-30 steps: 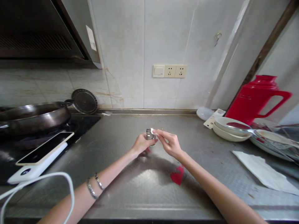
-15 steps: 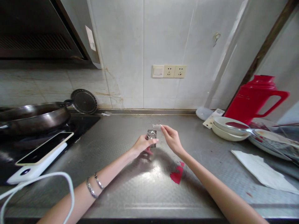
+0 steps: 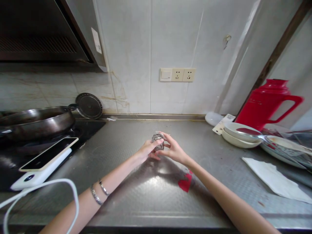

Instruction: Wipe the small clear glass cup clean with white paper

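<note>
My left hand (image 3: 149, 149) is wrapped around a small dark silvery object (image 3: 157, 137) with a crinkled, shiny surface. Its thumb lies across the front of that object, and its lower fingers curl underneath. From the other side my right hand (image 3: 175, 150) closes on the same object, index finger at the top edge and thumb low at the right. A pale bit shows by the right fingertips, too small to make out. Both hands are just above the steel counter (image 3: 117, 191). Torn red scraps (image 3: 185, 183) lie on the counter beside my right forearm.
At left, a steel pan (image 3: 41, 122) sits on the stove, with a phone (image 3: 50, 154) on a white device (image 3: 40, 172) and a white cable (image 3: 70, 185). At right are a red thermos (image 3: 262, 104), stacked bowls (image 3: 240, 141) and a white tissue (image 3: 273, 178).
My right hand, which was pinching a whitish scrap apart from the silvery object, has come left and down onto that object. The object looks turned and rounder between both hands.
</note>
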